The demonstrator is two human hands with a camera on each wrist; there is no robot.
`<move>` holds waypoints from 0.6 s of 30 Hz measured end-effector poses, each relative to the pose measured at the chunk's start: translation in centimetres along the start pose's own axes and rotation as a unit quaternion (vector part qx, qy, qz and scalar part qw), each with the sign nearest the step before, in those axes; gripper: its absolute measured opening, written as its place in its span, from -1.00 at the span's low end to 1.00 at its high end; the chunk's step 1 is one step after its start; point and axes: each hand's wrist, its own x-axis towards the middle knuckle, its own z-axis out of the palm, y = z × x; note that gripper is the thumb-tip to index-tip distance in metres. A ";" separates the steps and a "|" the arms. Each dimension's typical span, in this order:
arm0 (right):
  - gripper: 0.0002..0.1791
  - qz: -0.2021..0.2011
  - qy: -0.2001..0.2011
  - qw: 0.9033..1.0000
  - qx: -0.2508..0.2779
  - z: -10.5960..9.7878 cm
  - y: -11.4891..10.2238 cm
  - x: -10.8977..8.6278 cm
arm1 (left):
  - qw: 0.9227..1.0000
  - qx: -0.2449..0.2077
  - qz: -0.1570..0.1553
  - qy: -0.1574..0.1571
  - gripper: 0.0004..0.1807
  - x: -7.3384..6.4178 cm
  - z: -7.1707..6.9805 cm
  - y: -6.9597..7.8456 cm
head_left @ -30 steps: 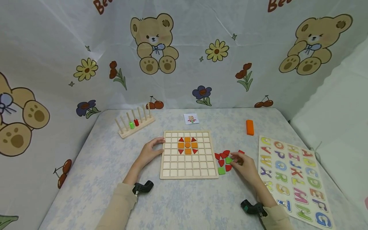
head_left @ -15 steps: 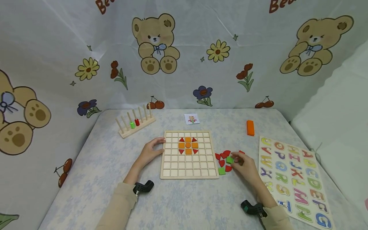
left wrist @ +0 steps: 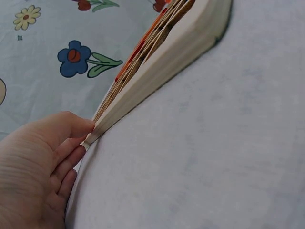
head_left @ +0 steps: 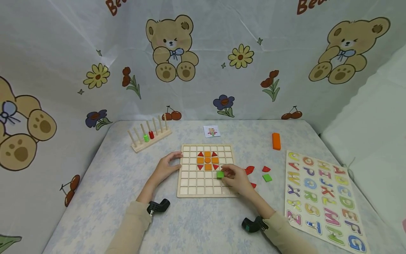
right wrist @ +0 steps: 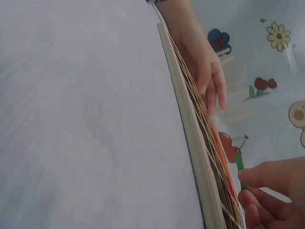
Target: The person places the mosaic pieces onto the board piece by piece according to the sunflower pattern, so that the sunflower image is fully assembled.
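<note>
In the head view, my right hand pinches a green square tile over the right half of the wooden grid board. The right wrist view shows this tile edge-on between thumb and fingers, apart from the board. My left hand touches the board's left edge with its thumb and fingertips, which stand apart along that edge. On the board, orange squares and red triangles surround an orange round piece. Red pieces lie right of the board, some of them behind the right hand.
Another green tile lies beside a red piece. A wooden alphabet board covers the right side. Farther back are an orange block, a small picture card and a peg rack with green and red beads.
My right hand has carried the green tile left from the loose pieces to above the board. A green tile now shows farther right. The left hand stays at the board's edge.
</note>
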 end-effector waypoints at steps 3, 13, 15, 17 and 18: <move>-0.58 -0.008 -0.013 1.000 0.018 1.7 -0.6 0.8 | 1.000 0.001 0.004 -0.001 -0.41 0.0 0.0 -0.1; -0.56 0.017 0.007 1.000 0.008 3.8 -1.2 1.7 | 1.000 -0.010 0.009 -0.002 -0.40 0.1 0.1 0.1; -0.59 0.013 0.008 1.000 0.008 3.9 -1.1 1.8 | 1.000 -0.007 0.004 -0.001 -0.39 0.1 0.1 0.2; -0.63 0.005 0.006 1.000 0.006 4.0 -1.0 1.9 | 1.000 -0.005 -0.004 -0.002 -0.39 0.0 0.1 0.3; -0.64 0.000 0.005 1.000 0.005 4.1 -1.0 1.9 | 1.000 -0.003 -0.008 -0.003 -0.39 0.0 0.0 0.4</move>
